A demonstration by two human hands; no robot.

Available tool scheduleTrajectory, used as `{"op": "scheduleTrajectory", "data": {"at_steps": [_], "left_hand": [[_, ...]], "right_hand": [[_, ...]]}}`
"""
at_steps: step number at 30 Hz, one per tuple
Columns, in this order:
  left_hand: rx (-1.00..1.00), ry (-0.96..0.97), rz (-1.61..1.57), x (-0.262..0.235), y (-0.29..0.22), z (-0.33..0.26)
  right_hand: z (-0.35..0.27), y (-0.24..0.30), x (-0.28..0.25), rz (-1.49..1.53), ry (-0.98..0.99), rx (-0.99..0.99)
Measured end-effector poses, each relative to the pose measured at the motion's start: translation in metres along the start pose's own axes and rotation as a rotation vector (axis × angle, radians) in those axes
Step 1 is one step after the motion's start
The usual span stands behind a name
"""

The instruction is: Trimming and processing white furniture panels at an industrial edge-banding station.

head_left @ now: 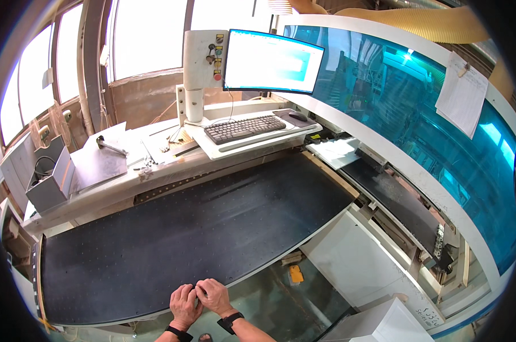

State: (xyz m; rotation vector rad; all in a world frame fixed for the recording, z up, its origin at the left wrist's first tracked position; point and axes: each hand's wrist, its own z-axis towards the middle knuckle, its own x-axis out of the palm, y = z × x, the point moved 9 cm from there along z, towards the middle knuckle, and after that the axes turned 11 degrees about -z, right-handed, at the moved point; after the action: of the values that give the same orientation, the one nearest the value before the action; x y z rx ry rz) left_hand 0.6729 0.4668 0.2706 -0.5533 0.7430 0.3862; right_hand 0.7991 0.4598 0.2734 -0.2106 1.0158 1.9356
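My left hand (185, 306) and my right hand (214, 295) are side by side at the near edge of a long black table (172, 228) dotted with small pale points. The fingers of both hands are curled in, and their tips almost meet. A small dark bit shows between them, but what they hold, if anything, is too small to name. A dark band circles each wrist.
Beyond the table stand a keyboard (243, 130), a mouse (298, 116) and a lit monitor (273, 61). A grey box (51, 181) sits on the left ledge. The machine's blue window (377, 97) rises at right; a yellow piece (295, 274) lies below the table.
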Motion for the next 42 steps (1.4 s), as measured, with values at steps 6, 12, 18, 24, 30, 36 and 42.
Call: {"op": "scheduleTrajectory", "data": {"at_steps": [6,12,18,24,30,36,42], "left_hand": [[0.003,0.008,-0.007,-0.0012,-0.0006,0.0015],[-0.003,-0.007,-0.016,-0.0005,0.0008,0.0008],[-0.002,0.004,-0.014,-0.0016,-0.0004,0.0026],[-0.003,0.013,-0.011,-0.0015,-0.0006,0.0019],[-0.003,0.024,-0.005,0.0017,0.0018,-0.0010],[0.002,0.005,-0.014,-0.0013,-0.0019,0.0023],[0.001,0.007,-0.005,-0.0011,-0.0017,0.0030]], "right_hand": [[-0.0007,0.0009,0.0004,-0.017,-0.008,0.002],[0.0002,0.0018,0.0000,-0.026,-0.008,-0.006],[0.0003,0.0016,0.0001,-0.022,-0.008,-0.004],[0.0002,0.0021,-0.0007,-0.020,-0.012,-0.007],[-0.0032,-0.0025,0.0027,-0.022,-0.010,-0.009],[-0.0017,-0.0013,0.0001,-0.009,-0.017,-0.010],[0.0003,0.0011,-0.0024,0.024,-0.007,-0.032]]}}
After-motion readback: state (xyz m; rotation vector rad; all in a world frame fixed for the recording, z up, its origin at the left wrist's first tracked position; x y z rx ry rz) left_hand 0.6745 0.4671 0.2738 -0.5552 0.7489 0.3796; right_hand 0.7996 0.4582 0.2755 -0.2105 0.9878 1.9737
